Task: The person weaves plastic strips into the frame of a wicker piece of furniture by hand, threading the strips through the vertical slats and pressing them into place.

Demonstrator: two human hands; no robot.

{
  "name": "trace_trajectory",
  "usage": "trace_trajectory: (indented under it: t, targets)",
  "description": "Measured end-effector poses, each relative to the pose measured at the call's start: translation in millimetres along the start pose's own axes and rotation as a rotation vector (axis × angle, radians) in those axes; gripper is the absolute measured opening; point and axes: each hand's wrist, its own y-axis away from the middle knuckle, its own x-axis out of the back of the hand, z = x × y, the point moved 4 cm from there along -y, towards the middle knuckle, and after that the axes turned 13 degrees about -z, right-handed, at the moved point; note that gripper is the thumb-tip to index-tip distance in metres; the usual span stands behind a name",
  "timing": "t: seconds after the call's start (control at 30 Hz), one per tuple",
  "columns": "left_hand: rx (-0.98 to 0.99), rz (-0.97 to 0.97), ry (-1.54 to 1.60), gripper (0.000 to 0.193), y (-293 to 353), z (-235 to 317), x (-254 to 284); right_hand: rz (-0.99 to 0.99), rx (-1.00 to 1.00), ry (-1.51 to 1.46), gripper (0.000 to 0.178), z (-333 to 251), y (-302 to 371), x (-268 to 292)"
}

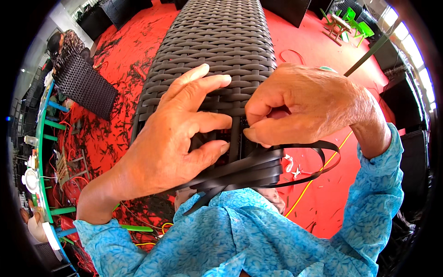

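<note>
The woven piece (212, 55) ran lengthwise away from the person (240, 231), its near end between both hands; the left hand (173, 134) had its grip spread loosely; the right hand (307, 104) curled its grip, grasping what I could not tell. Black strips (244, 171) lay crosswise, nearer the person.

We see green chairs (365, 29) near the red floor's (337, 203) far right corner, a small wooden table (340, 23) beside them, a yellow cord (300, 195) toward the near edge.

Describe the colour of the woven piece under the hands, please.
The woven piece is dark grey-brown, best seen in the head view.
</note>
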Motion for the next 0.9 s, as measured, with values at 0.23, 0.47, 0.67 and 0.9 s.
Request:
trace_trajectory:
  t: [0.23, 0.47, 0.67, 0.9]
  targets:
    - [0.004, 0.051, 0.025, 0.029, 1.3, 0.2, -4.3, 0.058, -0.105, -0.061, 0.018, -0.6, 10.7, 2.9]
    - [0.015, 0.055, 0.096, 0.017, -1.3, -3.4, 2.9, 0.084, -0.029, -0.185, 0.018, 9.1, 12.4, -4.1]
    - [0.113, 0.164, 0.640, 0.008, 9.0, -22.6, 18.2, 0.438, 0.042, -0.061, 0.018, 2.1, 17.5, -10.2]
    - [0.156, 0.333, 0.693, 0.017, 31.9, -21.9, 32.8, 0.411, 0.186, -0.125, 0.021, -12.5, -12.2, -4.9]
